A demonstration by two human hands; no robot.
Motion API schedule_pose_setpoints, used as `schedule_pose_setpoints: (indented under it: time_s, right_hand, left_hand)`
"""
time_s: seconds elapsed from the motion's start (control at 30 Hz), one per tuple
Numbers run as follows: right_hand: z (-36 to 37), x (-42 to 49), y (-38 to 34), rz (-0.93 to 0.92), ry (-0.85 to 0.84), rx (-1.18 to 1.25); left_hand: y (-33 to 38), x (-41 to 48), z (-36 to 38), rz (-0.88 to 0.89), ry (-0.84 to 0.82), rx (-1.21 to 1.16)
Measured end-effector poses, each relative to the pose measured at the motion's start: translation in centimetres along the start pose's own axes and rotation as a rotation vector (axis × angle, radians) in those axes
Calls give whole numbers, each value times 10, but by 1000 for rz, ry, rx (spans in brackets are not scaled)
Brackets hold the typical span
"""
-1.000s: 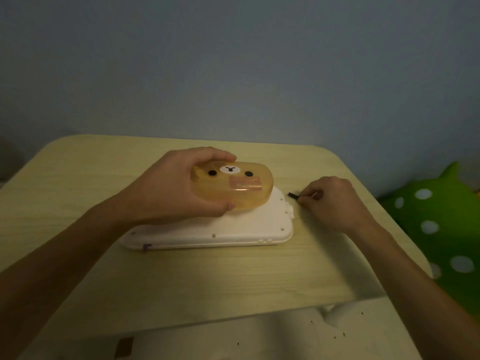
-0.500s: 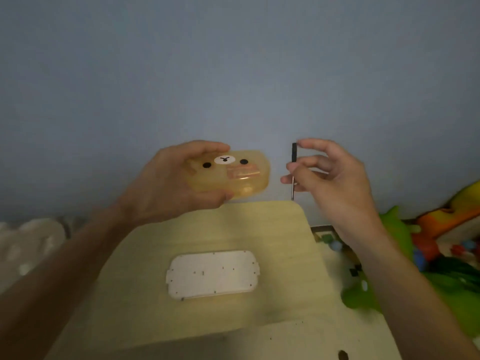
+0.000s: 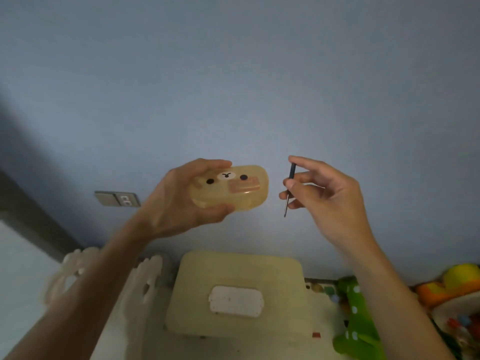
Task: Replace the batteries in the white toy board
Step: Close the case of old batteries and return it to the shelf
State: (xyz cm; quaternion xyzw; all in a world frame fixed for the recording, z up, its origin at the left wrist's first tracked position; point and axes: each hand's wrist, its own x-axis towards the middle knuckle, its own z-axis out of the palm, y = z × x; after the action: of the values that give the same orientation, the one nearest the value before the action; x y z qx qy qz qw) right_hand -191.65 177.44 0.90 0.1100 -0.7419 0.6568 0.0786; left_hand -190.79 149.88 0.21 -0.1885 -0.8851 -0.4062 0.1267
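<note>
Head view: the left hand (image 3: 179,201) is wrapped around a translucent amber case (image 3: 230,188) with a bear face printed on it, thumb along the top edge and fingers curled under the bottom, so the case is clamped and held up in the air in front of the blue wall (image 3: 233,87). A pale orange clasp sits on the case's right half. Just right of the case, and apart from it, the right hand (image 3: 330,198) pinches a small screwdriver (image 3: 288,189) between thumb and fingertips; the dark handle points up and the thin metal shaft hangs down, nearly upright.

Well below both hands, the white toy board (image 3: 235,301) lies flat on the small light wooden table (image 3: 233,268), roughly at its centre, its plain back side with small screw holes facing up. Neither hand touches it.

On the wall to the left is a grey outlet plate (image 3: 117,198). A white plastic fence panel (image 3: 145,281) stands left of the table. A green spotted plush toy (image 3: 355,315) lies right of the table, with an orange and yellow toy (image 3: 452,287) at the far right edge.
</note>
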Motion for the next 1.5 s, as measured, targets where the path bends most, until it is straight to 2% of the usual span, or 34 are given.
schedule_pose_setpoints:
  time_s: [0.23, 0.47, 0.63, 0.8, 0.9, 1.03, 1.2, 1.5]
  right_hand:
    - [45, -24, -69, -156, -301, 60]
    - [181, -103, -116, -277, -717, 152]
    - [288, -209, -162, -333, -1033, 259]
    - [389, -352, -216, -463, -1266, 323]
    - [435, -449, -249, -472, -1396, 385]
    - [489, -567, -280, -503, -1502, 471]
    - [553, -666, -308, -518, -1581, 479]
    - [718, -745, -319, -655, -1526, 453]
  left_hand:
    - [66, -110, -66, -162, 290, 121]
    - [120, -298, -142, -462, 583, 297]
    - [177, -455, -180, -641, 800, 404]
    - [243, -622, -204, -809, 982, 507]
    - [283, -713, -216, -903, 1065, 574]
    - [322, -814, -233, -986, 1140, 646]
    - [340, -914, -257, -1059, 1240, 638]
    - [281, -1027, -359, -1062, 1328, 624]
